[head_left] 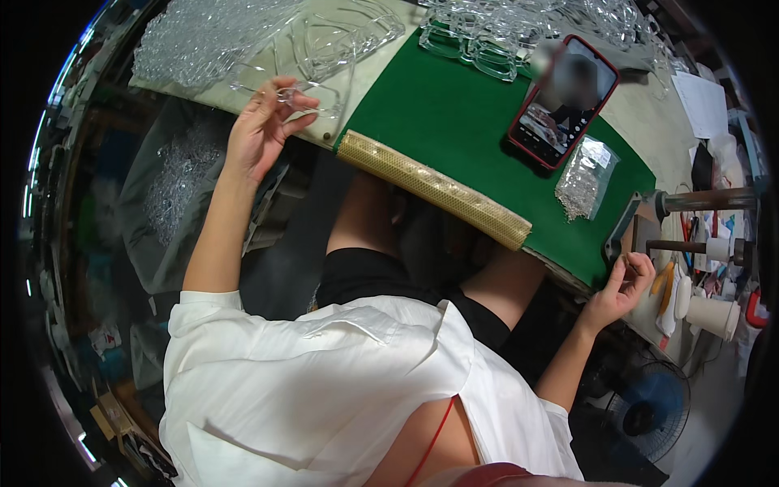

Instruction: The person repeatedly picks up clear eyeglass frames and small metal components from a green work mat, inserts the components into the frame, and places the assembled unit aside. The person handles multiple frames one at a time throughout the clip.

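At the far left, my left hand (264, 130) is closed on a transparent eyeglass frame (329, 99), held by its rim over the table's front edge. Just beyond it lie loose transparent temple-like pieces (345, 36) and a heap of similar plastic parts (203, 45). My right hand (623, 288) is at the right front corner of the green mat (454, 122), its fingertips pinched together. Whatever those fingers hold is too small to name. Right beside them stands a metal bench fixture (629, 227) with a horizontal bar.
More transparent frames (495, 57) lie at the mat's back. A red-cased phone (564, 101) and a bag of tiny parts (586, 178) rest on the mat. A gold perforated roll (434, 191) runs along the front edge. A white cup (714, 316) and a fan (649, 410) are at right.
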Tool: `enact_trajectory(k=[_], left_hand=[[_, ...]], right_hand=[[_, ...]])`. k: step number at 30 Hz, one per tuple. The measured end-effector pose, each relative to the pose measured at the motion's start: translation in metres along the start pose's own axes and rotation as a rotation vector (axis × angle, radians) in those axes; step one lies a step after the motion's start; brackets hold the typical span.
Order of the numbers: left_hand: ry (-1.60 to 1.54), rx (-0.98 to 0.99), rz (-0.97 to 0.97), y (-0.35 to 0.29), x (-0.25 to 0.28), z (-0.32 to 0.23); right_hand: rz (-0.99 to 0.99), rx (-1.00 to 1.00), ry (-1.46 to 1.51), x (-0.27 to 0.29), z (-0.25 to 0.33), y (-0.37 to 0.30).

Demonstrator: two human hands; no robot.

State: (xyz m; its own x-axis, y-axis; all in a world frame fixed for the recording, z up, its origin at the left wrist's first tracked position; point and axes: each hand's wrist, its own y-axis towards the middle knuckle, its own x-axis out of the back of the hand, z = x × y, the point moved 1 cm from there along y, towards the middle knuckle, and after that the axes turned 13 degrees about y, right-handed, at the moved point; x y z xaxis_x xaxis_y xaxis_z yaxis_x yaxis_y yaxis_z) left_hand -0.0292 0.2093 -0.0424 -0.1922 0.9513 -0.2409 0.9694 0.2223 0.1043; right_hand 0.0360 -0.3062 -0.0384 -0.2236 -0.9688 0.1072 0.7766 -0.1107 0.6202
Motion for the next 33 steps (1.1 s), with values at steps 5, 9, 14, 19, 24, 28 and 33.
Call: enact_trajectory(k=[5, 9, 14, 19, 24, 28, 33], left_hand=[[0.092, -0.085, 0.031, -0.002, 0.01, -0.014], [0.163, -0.027, 0.139, 0.006, 0.002, -0.011], [0.151, 0.042, -0.002, 0.015, -0.023, -0.009], [0.192, -0.021, 0.031, 0.007, -0.02, -0.011], [0.164, 0.027, -0.007, 0.022, -0.022, -0.011], [0.044, 0.018, -0.218, 0.037, -0.036, 0.003], [0.148, -0.03, -0.119, 0.025, -0.04, 0.0]], right_hand=[[-0.014, 0.017, -0.009, -0.006, 0.004, 0.001], [0.015, 0.025, -0.092, -0.006, 0.002, 0.0], [0.007, 0.015, -0.107, -0.004, 0.0, -0.003], [0.011, 0.04, -0.162, -0.006, 0.002, -0.004], [0.043, 0.045, -0.241, -0.009, 0.005, -0.004], [0.037, 0.045, -0.232, -0.008, 0.005, -0.005], [0.056, 0.07, -0.315, -0.008, 0.006, -0.003]])
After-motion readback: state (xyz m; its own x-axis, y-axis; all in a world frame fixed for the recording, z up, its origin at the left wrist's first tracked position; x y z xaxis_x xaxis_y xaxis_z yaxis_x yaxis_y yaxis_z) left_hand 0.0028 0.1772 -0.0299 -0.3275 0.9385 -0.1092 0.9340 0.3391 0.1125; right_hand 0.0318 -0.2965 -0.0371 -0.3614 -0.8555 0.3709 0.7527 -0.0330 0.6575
